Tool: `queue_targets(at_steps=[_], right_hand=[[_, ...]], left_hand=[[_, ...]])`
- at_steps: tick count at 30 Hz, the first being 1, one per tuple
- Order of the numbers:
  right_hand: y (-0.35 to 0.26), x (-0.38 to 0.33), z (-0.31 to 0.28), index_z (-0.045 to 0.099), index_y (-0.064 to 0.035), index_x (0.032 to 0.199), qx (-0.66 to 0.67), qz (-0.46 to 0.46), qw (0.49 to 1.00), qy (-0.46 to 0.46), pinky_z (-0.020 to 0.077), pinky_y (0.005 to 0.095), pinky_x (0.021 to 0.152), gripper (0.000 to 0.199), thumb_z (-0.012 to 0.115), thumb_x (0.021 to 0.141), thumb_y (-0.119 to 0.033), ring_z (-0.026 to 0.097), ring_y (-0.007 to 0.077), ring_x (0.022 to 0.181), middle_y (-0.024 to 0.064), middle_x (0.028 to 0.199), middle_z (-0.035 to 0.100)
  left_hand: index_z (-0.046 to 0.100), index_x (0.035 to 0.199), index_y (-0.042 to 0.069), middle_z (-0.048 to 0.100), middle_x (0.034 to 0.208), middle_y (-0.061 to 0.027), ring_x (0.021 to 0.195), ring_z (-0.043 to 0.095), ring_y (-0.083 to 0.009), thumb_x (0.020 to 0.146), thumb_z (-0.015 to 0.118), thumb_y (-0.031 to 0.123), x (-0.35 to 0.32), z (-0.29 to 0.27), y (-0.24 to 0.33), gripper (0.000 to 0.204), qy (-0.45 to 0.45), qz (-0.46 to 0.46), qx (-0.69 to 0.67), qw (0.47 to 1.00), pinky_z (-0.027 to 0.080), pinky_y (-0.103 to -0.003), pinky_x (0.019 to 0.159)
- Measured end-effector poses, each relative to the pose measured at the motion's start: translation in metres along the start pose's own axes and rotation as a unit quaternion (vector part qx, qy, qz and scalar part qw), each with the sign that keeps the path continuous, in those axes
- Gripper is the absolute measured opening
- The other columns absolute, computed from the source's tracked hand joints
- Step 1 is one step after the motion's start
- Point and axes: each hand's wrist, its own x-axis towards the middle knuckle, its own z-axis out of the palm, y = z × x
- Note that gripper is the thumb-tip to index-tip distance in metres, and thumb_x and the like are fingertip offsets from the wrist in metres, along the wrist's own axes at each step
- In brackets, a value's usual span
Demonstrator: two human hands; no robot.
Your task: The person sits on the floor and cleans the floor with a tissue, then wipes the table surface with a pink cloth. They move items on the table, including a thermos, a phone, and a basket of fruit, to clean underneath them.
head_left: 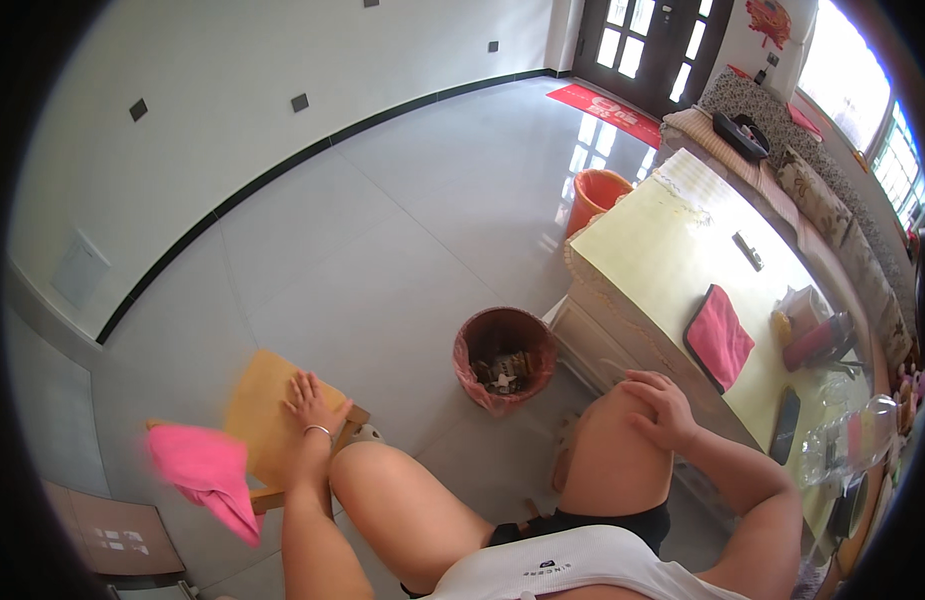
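My left hand [312, 404] lies flat on the seat of a small wooden stool [272, 385], its fingers spread and nothing held. A thin bracelet circles that wrist. Beside it, a bright pink cloth [204, 470] hangs over the stool's left edge, slightly blurred. On my right knee rests my right hand [666, 408], the fingers laid loosely over the kneecap with nothing in them. To its right, a second pink cloth [724, 335], dark along one edge, lies on a pale yellow-topped table [662, 245].
A lined waste bin [505, 355] with rubbish inside stands before me, close to the table. Farther off is an orange-red bin [594, 195]. The table bears a dark remote [784, 425], a clear plastic bottle [867, 435] and a tumbler [817, 340]. Behind it runs a sofa [822, 195].
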Motion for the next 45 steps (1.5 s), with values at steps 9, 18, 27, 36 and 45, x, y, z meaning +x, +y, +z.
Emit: queue_targets(at_steps=[9, 18, 27, 36, 45], right_hand=[[0.02, -0.01, -0.001, 0.064, -0.0031, 0.121, 0.051, -0.026, 0.998, 0.033, 0.0436, 0.0461, 0.102, 0.047, 0.067, 0.077, -0.02, 0.055, 0.04, 0.119, 0.02, 0.129, 0.06], [0.031, -0.025, 0.012, 0.063, -0.0009, 0.121, 0.075, -0.017, 0.995, 0.06, 0.0404, 0.0451, 0.106, 0.045, 0.063, 0.08, -0.018, 0.054, 0.0393, 0.122, 0.0202, 0.13, 0.059], [0.078, -0.047, 0.021, 0.063, -0.0015, 0.122, 0.095, 0.007, 0.99, 0.108, 0.0409, 0.0436, 0.106, 0.044, 0.064, 0.081, -0.015, 0.054, 0.0382, 0.122, 0.0195, 0.129, 0.059], [0.055, -0.026, 0.028, 0.063, -0.0027, 0.121, 0.12, -0.016, 0.99, 0.068, 0.0449, 0.044, 0.099, 0.043, 0.062, 0.085, -0.026, 0.056, 0.04, 0.116, 0.0192, 0.126, 0.06], [0.063, -0.029, 0.02, 0.063, -0.0036, 0.12, 0.094, -0.008, 0.992, 0.079, 0.0465, 0.0439, 0.098, 0.041, 0.061, 0.086, -0.024, 0.057, 0.0388, 0.115, 0.0182, 0.125, 0.06]], left_hand=[[0.013, 0.159, 0.012, 0.003, 0.167, -0.0092, 0.154, -0.001, -0.0287, 0.067, 0.08, 0.056, -0.049, -0.032, 0.011, 0.122, -0.099, 0.061, 0.007, 0.993, 0.012, -0.062, 0.119], [0.021, 0.157, 0.014, 0.007, 0.167, -0.0051, 0.154, 0.011, -0.025, 0.078, 0.074, 0.045, -0.043, 0.018, -0.041, 0.101, -0.145, 0.019, -0.068, 0.987, 0.021, -0.049, 0.121], [0.047, 0.143, 0.009, 0.043, 0.152, -0.0119, 0.143, 0.037, -0.0321, 0.086, 0.059, 0.035, -0.094, -0.024, -0.028, 0.064, -0.16, 0.038, -0.121, 0.979, 0.033, -0.051, 0.114], [0.047, 0.138, 0.002, 0.047, 0.146, -0.0173, 0.139, 0.038, -0.0404, 0.075, 0.075, 0.03, -0.144, -0.192, -0.178, 0.075, 0.385, -0.265, 0.051, 0.883, 0.024, -0.063, 0.114], [0.058, 0.118, -0.003, 0.065, 0.106, -0.0179, 0.091, 0.067, -0.0352, 0.075, 0.071, 0.015, -0.141, -0.156, -0.238, 0.048, 0.009, -0.309, -0.744, 0.592, 0.058, -0.05, 0.079]])
